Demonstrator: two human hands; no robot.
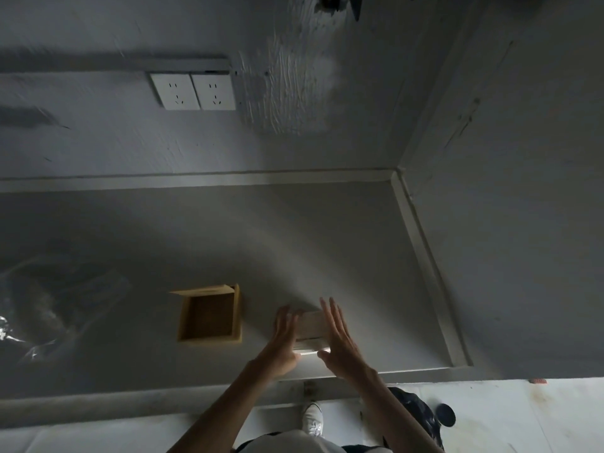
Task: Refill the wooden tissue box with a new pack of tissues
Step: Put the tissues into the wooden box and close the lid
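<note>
Wooden tissue box (pixel 209 317) is sitting open and empty toward the tabletop's (pixel 327 240) near edge. You are pressing the tissue pack (pixel 312 323) between left hand (pixel 284 335) and right hand (pixel 340 341), fingers straight and slightly apart, just beside the box on its right-edge side. Pack is not yet going in; loading and closing are remaining, by my read. Count: one box, one pack.
</note>
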